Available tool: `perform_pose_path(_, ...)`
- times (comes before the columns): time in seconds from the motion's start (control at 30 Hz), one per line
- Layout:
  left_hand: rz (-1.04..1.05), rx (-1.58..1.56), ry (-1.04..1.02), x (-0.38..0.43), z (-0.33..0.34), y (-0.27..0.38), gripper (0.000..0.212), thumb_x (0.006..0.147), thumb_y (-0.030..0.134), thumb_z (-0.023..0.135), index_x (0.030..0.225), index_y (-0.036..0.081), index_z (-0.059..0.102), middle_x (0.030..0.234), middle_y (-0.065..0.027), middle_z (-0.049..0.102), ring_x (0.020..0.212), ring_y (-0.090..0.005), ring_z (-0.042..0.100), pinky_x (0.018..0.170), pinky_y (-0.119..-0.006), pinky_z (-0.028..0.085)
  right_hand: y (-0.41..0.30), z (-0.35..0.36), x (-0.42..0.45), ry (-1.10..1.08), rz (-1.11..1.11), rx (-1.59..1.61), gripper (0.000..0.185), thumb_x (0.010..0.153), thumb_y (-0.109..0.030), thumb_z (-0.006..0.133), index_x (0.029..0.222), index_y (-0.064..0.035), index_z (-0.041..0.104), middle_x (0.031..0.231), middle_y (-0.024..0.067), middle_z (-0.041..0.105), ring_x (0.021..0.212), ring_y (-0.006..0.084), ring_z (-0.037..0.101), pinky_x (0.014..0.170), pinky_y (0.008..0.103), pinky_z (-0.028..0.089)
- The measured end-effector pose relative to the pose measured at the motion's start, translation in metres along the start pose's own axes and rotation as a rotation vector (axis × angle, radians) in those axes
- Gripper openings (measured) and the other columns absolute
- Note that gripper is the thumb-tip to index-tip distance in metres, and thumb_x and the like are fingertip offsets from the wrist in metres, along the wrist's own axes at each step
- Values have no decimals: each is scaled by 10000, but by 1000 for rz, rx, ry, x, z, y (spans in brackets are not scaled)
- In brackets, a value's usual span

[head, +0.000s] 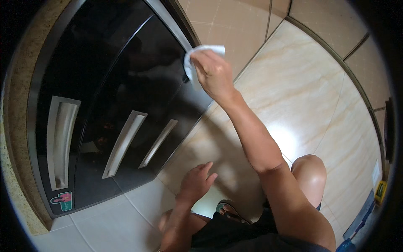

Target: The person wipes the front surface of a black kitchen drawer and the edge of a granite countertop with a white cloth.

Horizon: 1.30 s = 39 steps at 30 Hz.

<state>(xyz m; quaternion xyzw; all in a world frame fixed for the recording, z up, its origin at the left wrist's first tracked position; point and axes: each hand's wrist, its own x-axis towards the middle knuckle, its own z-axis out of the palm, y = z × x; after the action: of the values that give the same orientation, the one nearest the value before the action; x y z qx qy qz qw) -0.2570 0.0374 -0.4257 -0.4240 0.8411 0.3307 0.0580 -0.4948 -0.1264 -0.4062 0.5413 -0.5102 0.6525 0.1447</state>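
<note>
My right hand grips a white cloth, held against or just over the right edge of a glossy black cabinet front with a silver metal frame. Part of the cloth is hidden behind my fingers. My left hand hangs over the floor with nothing in it, its thumb and fingers apart, right of the lowest part of the cabinet. Three recessed metal handles, a wide one, a middle one and a narrow one, are set in the black panels.
A sticker is on the cabinet's lower left corner. Speckled stone edging borders the cabinet. Beige wall tiles meet the marbled floor tiles. At the far right are a yellow object and a blue item. My sandalled foot is below.
</note>
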Motion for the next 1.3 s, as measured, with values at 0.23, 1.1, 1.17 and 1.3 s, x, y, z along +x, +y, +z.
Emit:
perform_pose_path(0.23,63,-63,-36,2,5,0,474,920,292,614,1278,-11,550,1240,-226,609,1141,-388,587,966,-440,471,11,3,-15,-17,26,-8,143,796,-2,693,926,-55,667,868,101,673,788,289,664,667,344,532)
perform_pose_path(1.1,-187,-1503,368,22,-18,-22,731,951,591,473,1417,33,397,1385,-127,499,1245,-289,506,1024,-487,398,-62,-42,-111,-384,1613,1684,386,822,-50,459,1177,26,590,1084,99,639,974,211,616,882,300,487)
perform_pose_path(1.17,-111,-1452,505,23,-22,-15,633,969,502,516,1396,43,427,1356,-112,530,1226,-284,526,1014,-490,412,-66,-43,-112,-513,1541,1747,394,832,-46,454,1195,31,586,1103,105,638,983,210,616,894,296,485)
perform_pose_path(1.3,-109,-1368,709,26,-28,-19,453,986,316,553,1350,58,474,1279,-90,594,1194,-260,561,998,-461,443,-55,-36,-110,-619,1537,1546,352,923,-122,476,1219,38,579,1123,106,641,1002,193,618,879,285,494)
